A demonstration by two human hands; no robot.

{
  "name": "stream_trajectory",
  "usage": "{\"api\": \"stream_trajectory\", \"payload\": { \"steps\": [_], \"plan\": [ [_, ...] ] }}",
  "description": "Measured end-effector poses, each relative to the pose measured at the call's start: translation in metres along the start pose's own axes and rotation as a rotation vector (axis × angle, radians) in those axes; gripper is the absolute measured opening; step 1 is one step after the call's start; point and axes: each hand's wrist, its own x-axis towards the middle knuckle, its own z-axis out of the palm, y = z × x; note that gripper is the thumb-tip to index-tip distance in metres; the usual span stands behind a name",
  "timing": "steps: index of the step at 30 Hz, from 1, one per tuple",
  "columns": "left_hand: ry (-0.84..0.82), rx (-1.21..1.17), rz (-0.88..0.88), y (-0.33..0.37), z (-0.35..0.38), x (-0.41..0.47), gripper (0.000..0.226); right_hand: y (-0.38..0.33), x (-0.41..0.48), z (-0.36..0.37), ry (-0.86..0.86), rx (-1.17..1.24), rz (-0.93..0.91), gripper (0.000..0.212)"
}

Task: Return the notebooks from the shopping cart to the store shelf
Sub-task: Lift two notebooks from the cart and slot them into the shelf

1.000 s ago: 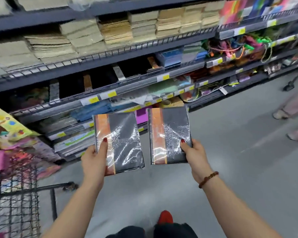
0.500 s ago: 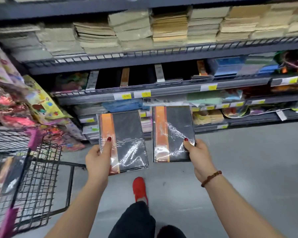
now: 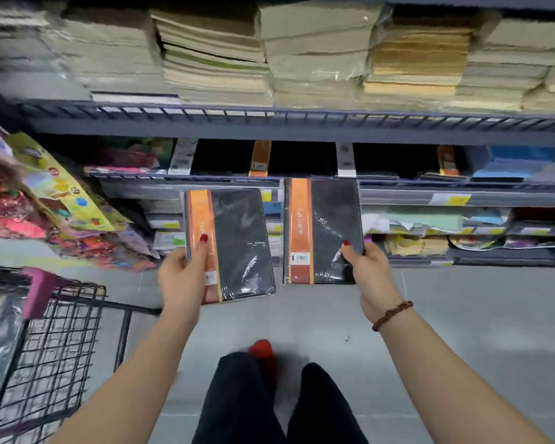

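Note:
I hold two shrink-wrapped black notebooks with orange bands, side by side in front of the shelves. My left hand [image 3: 181, 274] grips the left notebook [image 3: 234, 245] at its lower left edge, thumb on the orange band. My right hand [image 3: 370, 267] grips the right notebook [image 3: 326, 229] at its lower right corner. The right one is held a little higher, its top edge at the shelf rail [image 3: 205, 182]. On that shelf stand matching black notebooks [image 3: 302, 158] with orange and grey bands.
The black wire shopping cart [image 3: 55, 341] with a pink handle stands at lower left, plastic-wrapped items inside. Colourful packets [image 3: 55, 200] hang at the left. Stacks of beige paper pads [image 3: 318, 52] fill the upper shelf. Grey floor lies below, with my legs and a red shoe [image 3: 261, 349].
The view has swung round to face the shelves and come closer. Both notebooks have moved up toward the shelf of black notebooks, the right one higher; grips are unchanged.

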Motion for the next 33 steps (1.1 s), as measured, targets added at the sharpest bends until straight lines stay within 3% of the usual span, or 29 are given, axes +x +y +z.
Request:
{"api": "stream_trajectory", "payload": {
  "steps": [9, 14, 17, 18, 22, 25, 29, 33],
  "plan": [
    [0.108, -0.030, -0.010, -0.029, 0.037, 0.043, 0.046, -0.005, 0.089, 0.037, -0.082, -0.055, 0.044, 0.013],
    [0.158, -0.084, -0.038, -0.052, 0.054, 0.059, 0.034, 0.002, 0.132, 0.055, -0.077, -0.102, 0.082, 0.034],
    [0.145, -0.157, -0.108, -0.066, 0.061, 0.065, 0.039, 0.001, 0.149, 0.062, -0.076, -0.144, 0.076, 0.015],
    [0.132, -0.180, -0.132, -0.071, 0.063, 0.066, 0.038, 0.000, 0.153, 0.064, -0.068, -0.158, 0.049, 0.009],
    [0.139, -0.175, -0.168, -0.082, 0.070, 0.067, 0.038, -0.008, 0.161, 0.073, -0.009, -0.175, -0.113, 0.023],
    [0.165, -0.203, -0.154, -0.087, 0.074, 0.066, 0.041, -0.009, 0.153, 0.082, -0.012, -0.137, -0.266, 0.048],
    [0.167, -0.225, -0.145, -0.095, 0.073, 0.067, 0.056, 0.014, 0.137, 0.079, -0.093, -0.528, -0.607, 0.074],
    [0.204, -0.231, -0.161, -0.096, 0.073, 0.067, 0.049, 0.027, 0.148, 0.078, -0.032, -0.797, -0.861, 0.055]
  ]
}}
